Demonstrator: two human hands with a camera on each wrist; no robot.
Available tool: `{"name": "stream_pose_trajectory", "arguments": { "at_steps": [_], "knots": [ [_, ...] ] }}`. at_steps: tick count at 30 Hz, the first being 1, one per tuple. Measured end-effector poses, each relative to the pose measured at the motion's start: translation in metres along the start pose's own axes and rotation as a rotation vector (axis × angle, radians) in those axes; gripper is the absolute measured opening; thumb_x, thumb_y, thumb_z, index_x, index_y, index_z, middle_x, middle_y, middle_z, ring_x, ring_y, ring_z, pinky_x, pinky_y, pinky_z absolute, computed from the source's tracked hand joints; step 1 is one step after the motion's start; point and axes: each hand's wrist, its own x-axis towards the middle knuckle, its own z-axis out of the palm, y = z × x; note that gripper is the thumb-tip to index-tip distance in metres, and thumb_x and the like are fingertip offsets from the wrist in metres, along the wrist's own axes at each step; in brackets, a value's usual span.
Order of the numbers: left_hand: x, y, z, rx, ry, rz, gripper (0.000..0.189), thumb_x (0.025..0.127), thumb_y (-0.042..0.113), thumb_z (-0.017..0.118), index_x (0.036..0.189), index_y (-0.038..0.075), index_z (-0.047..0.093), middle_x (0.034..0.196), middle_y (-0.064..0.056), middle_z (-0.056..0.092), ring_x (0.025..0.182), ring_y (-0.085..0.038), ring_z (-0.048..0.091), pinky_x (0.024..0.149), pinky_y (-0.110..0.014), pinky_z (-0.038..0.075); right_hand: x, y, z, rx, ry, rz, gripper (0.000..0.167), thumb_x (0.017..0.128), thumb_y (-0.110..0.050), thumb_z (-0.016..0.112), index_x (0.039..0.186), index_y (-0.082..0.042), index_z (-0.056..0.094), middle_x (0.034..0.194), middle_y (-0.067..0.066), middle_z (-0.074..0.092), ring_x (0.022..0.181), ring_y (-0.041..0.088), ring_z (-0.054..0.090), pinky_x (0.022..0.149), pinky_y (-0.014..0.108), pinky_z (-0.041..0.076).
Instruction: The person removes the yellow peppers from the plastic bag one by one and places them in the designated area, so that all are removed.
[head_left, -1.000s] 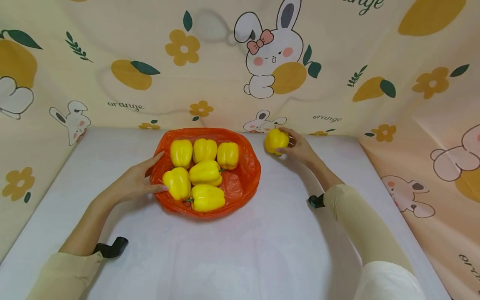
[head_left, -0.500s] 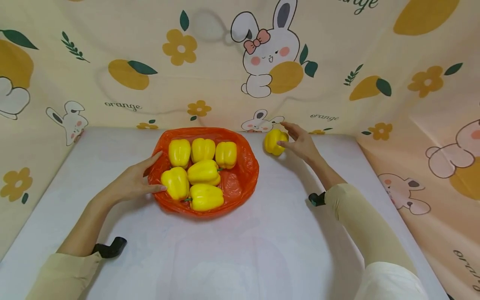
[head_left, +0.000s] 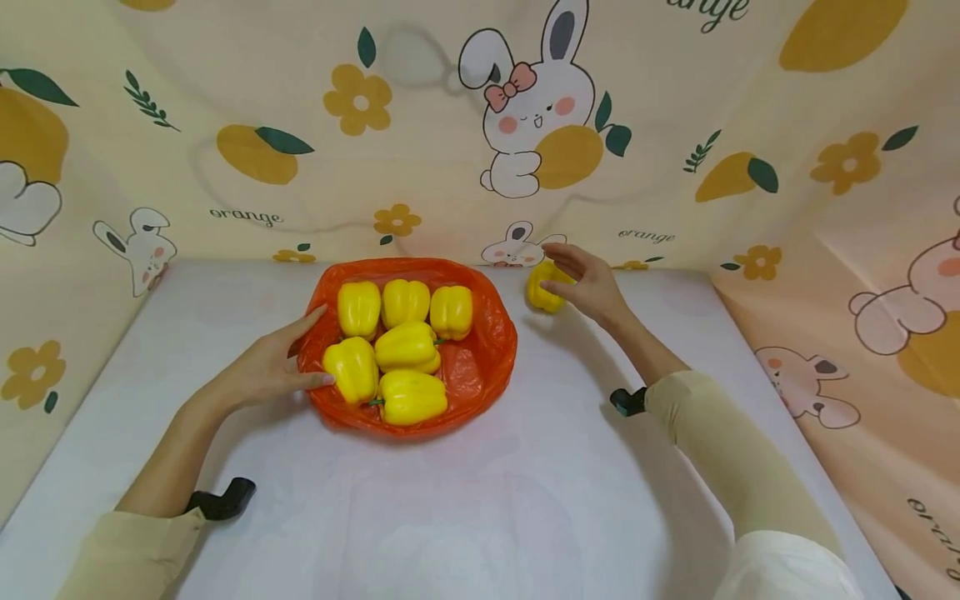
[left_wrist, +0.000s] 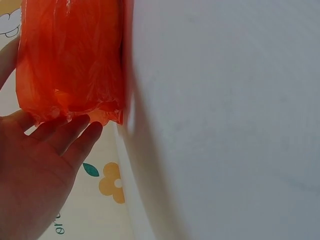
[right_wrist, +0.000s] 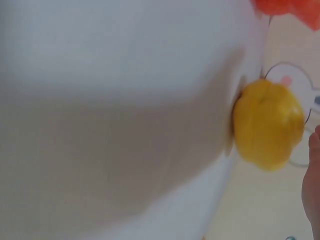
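A red plastic bag [head_left: 480, 392], its mouth spread wide, holds several yellow bell peppers [head_left: 412, 397]. At the bag's left side is my left hand [head_left: 262, 367], its thumb and forefinger spread along the rim. The left wrist view shows that hand's extended fingers [left_wrist: 82, 142] touching the bag's outside. To the right of the bag, a single yellow bell pepper [head_left: 545, 287] stands on the table. My right hand [head_left: 592, 283] hovers beside and above it, fingers loosely bent and apart from it, partly hiding it. In the right wrist view this pepper [right_wrist: 268, 125] shows whole.
The white table [head_left: 450, 508] ends at the back against a cream cloth [head_left: 420, 167] printed with rabbits and flowers. The same cloth rises at the right side [head_left: 885, 333]. A black wrist mount [head_left: 223, 500] sits on the left forearm.
The right hand has let go of the single pepper and risen slightly above it; that pepper stays on the table. The left hand keeps its place at the bag, and the view shifts a little.
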Motion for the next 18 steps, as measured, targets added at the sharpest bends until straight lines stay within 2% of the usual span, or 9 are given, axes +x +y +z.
{"name": "stream_pose_trajectory", "arguments": {
  "at_steps": [6, 14, 18],
  "knots": [
    [0.000, 0.001, 0.001, -0.019, -0.002, 0.010, 0.109, 0.081, 0.051, 0.078, 0.161, 0.023, 0.010, 0.161, -0.024, 0.019, 0.145, -0.048, 0.021, 0.113, -0.067, 0.021, -0.003, -0.010, 0.017, 0.004, -0.062, -0.032, 0.057, 0.085, 0.005, 0.074, 0.137, 0.009, 0.051, 0.139, 0.024, 0.054, 0.131, 0.038, 0.049, 0.112, 0.049, 0.036],
    [0.000, 0.002, 0.001, -0.013, 0.008, 0.026, 0.108, 0.081, 0.050, 0.079, 0.161, 0.021, 0.011, 0.161, -0.024, 0.020, 0.145, -0.048, 0.021, 0.113, -0.067, 0.021, -0.004, -0.022, 0.037, 0.046, -0.142, -0.136, 0.054, 0.084, 0.009, 0.072, 0.134, 0.011, 0.052, 0.138, 0.026, 0.054, 0.130, 0.042, 0.050, 0.110, 0.055, 0.037],
    [-0.001, 0.001, 0.002, -0.008, 0.010, 0.026, 0.109, 0.081, 0.050, 0.078, 0.161, 0.020, 0.011, 0.160, -0.025, 0.020, 0.145, -0.049, 0.022, 0.113, -0.067, 0.022, -0.004, -0.030, 0.046, 0.035, -0.179, -0.135, 0.052, 0.084, 0.009, 0.072, 0.133, 0.013, 0.052, 0.139, 0.027, 0.053, 0.129, 0.042, 0.050, 0.109, 0.054, 0.039]
  ]
}}
